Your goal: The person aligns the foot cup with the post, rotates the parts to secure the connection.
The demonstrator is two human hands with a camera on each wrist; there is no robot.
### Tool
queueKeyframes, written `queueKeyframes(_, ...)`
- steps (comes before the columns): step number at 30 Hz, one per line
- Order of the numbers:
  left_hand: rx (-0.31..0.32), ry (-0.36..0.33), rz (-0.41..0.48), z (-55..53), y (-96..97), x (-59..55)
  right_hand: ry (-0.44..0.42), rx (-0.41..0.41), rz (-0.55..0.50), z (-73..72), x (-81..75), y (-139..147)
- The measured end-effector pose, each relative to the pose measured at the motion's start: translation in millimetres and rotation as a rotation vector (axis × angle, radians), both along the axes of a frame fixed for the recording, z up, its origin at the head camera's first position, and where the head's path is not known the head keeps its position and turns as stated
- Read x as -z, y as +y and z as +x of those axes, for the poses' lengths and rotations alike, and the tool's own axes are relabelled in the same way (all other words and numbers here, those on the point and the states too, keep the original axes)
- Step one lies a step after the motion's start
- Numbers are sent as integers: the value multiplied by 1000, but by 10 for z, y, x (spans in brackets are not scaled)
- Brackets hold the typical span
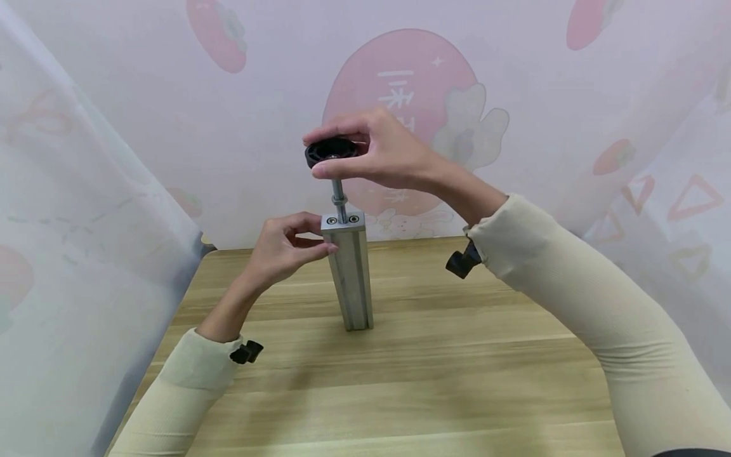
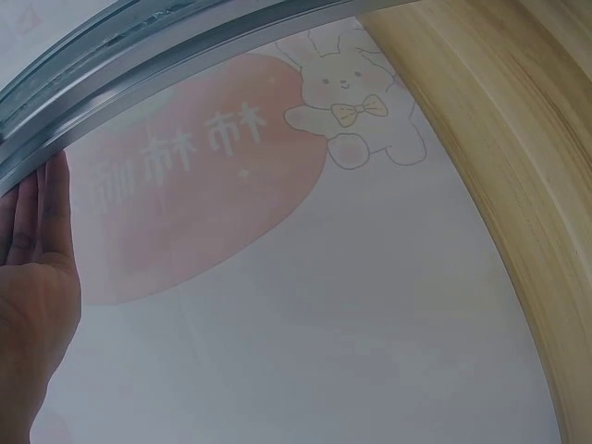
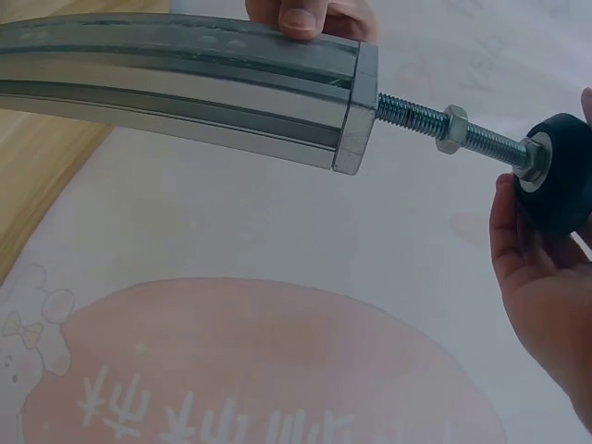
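Note:
An aluminium profile (image 1: 349,279) stands upright on the wooden table, its end plate (image 1: 343,221) on top held by two screws. My left hand (image 1: 285,247) grips the profile near its upper end, thumb in front and fingers at the far side. Out of the plate rises a threaded rod (image 3: 412,115) carrying a hex nut (image 3: 452,129) partway along. At the rod's top sits a round black levelling foot (image 1: 331,151). With thumb and fingers around its rim, my right hand (image 1: 388,149) holds that foot.
The wooden table (image 1: 457,355) reaches back to a pale printed curtain (image 1: 274,127), which also hangs along both sides. A small black clip-like piece (image 1: 464,259) sits at the right cuff, and another black piece (image 1: 247,352) at the left cuff.

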State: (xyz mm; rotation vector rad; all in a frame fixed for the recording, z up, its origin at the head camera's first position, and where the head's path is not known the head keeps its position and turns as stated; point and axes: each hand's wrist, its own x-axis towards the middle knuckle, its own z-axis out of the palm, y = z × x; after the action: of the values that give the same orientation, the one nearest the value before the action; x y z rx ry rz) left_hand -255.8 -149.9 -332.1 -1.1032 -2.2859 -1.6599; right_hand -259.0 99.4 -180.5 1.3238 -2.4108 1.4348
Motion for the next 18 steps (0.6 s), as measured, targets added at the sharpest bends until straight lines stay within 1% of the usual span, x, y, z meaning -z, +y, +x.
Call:
queueKeyframes(5,3,11,-7,6,-7,5,-20,-87,40,-13,-32,61)
queueKeyframes(9,5,9,-3,10,-6,10,-97,-190,46,-44,-72,129)
queueKeyframes(12,4,5,2,10,-5,11,-140,-243,44,-73,-90,174)
queueKeyframes(14,6,3,4,11,-5,11,-140,-252,50,-86,-95,198)
queueKeyframes(18,11,3,4,10,-9,16,-136,-243,59,-100,-106,224)
